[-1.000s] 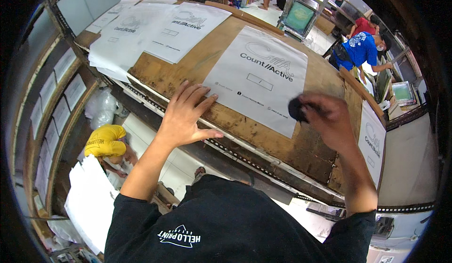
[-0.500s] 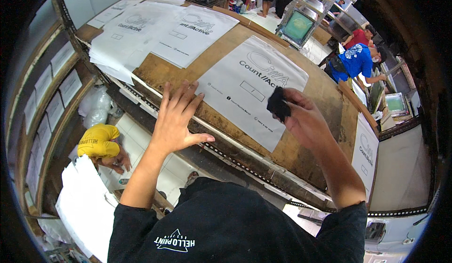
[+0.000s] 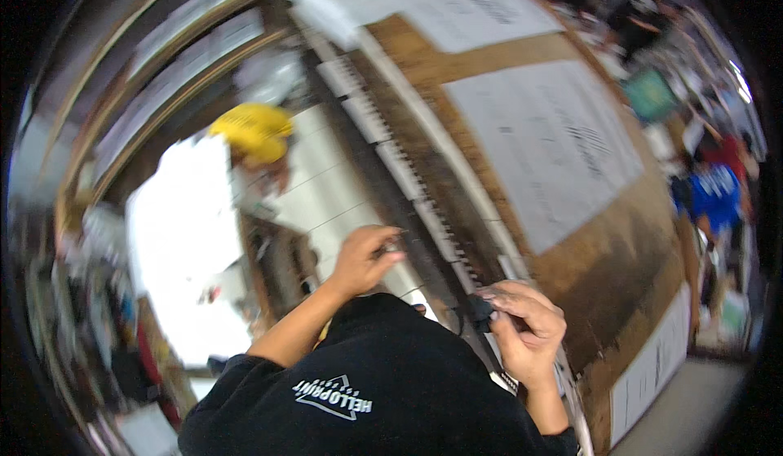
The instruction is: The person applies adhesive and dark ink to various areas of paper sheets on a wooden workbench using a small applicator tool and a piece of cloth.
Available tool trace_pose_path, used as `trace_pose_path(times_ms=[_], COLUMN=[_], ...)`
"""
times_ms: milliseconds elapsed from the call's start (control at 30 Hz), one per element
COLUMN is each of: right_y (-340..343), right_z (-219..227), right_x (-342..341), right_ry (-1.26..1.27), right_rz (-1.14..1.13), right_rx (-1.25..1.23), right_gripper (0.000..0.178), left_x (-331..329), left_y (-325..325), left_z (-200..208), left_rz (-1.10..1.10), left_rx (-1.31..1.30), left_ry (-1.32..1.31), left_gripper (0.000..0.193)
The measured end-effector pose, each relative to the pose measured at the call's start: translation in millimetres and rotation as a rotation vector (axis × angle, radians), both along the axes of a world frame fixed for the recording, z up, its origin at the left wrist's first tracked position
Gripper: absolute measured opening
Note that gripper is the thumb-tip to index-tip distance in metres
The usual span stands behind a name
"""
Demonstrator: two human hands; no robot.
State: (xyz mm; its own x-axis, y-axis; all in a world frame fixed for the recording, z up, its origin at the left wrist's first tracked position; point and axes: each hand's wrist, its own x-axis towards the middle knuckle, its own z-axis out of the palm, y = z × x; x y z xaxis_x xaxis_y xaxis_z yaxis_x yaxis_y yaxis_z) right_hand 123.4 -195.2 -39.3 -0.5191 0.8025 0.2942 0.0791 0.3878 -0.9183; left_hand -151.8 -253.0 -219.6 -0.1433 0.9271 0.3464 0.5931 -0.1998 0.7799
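My right hand (image 3: 530, 325) pinches a small wad of black cloth (image 3: 481, 312) between thumb and fingers, near the front edge of the long table. My left hand (image 3: 364, 258) is in the air left of that edge, fingers loosely curled with a gap to the thumb and nothing seen between them. On the brown table top (image 3: 620, 293) lies a white printed sheet (image 3: 546, 146), beyond my right hand. Motion blurs its dark print.
More white sheets (image 3: 489, 7) lie at the table's far end, another printed sheet (image 3: 650, 374) at the near right. A person in yellow (image 3: 254, 132) crouches on the left by a white stack (image 3: 183, 252). A person in blue (image 3: 714, 199) works beyond the table.
My view has swung left. Both hands have come off the table toward my body, the right still with the black cloth. The left fingers, spread before, are now curled.
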Motion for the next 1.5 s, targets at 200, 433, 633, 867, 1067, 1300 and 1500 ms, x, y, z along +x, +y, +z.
trace_pose_path(times_ms=[200, 433, 633, 867, 1067, 1300, 1500], right_y=[-12, -31, -52, -75, -83, -86, -90], right_z=[-58, -108, -110, -105, -92, -80, -68], right_x=[-11, -13, -27, -53, -89, -147, -148], right_ry=[-0.103, -0.185, -0.195, -0.151, -0.187, 0.172, 0.499], right_rz=[0.088, 0.193, 0.166, 0.119, 0.073, 0.022, -0.010], right_rx=[-0.117, -0.196, -0.326, -0.320, -0.292, -0.508, -0.704], right_gripper=[0.021, 0.023, 0.021, 0.019, 0.021, 0.033, 0.024], left_x=[0, -55, -174, -146, -106, -82, -83], left_y=[-100, -245, -291, -266, -230, -184, -162], left_z=[10, -44, -101, -61, -25, 34, 112], left_rz=[0.208, 1.513, 1.440, 1.341, 0.876, 0.346, 0.112], left_rx=[-0.061, -0.044, 0.018, -0.006, 0.151, 0.134, 0.041], left_ry=[0.263, 0.301, -0.102, -0.147, -0.324, -0.197, 0.108], left_gripper=[0.031, 0.074, 0.101, 0.069, 0.073, 0.094, 0.095])
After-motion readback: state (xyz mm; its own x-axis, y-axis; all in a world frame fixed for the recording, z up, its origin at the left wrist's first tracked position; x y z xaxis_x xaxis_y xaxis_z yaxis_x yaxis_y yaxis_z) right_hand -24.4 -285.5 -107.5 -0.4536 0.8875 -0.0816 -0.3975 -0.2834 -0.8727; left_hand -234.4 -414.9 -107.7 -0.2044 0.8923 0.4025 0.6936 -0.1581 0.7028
